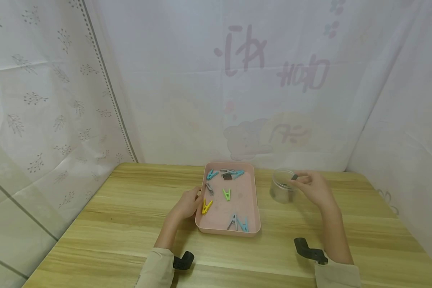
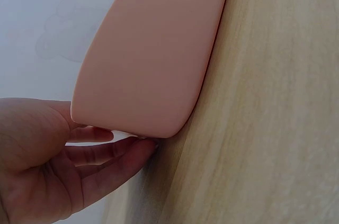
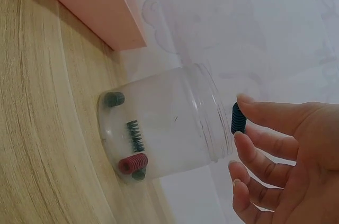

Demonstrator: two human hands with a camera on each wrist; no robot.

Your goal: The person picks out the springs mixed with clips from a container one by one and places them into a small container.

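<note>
My right hand point(image 1: 313, 188) pinches a small dark coil spring point(image 3: 239, 118) between thumb and fingertips, right at the mouth of a clear round jar point(image 3: 164, 123). Inside the jar lie a red spring point(image 3: 133, 163) and several dark green or black springs point(image 3: 135, 136). On the left, my left hand point(image 1: 188, 204) grips the side of a pink rectangular tray point(image 1: 245, 200); its fingers are bent against the outer wall and the thumb is mostly hidden. The tray holds a yellow clothespin point(image 1: 207, 207), a green clothespin point(image 1: 227, 194), several blue and grey clothespins point(image 1: 212, 174) and dark springs point(image 1: 227, 176).
Tray and jar stand side by side on a wood-grain table point(image 1: 129, 212), toward its back edge. A pale printed curtain point(image 1: 187, 100) hangs behind and along both sides. A black camera mount point(image 1: 307, 250) sticks out from the right sleeve, another from the left.
</note>
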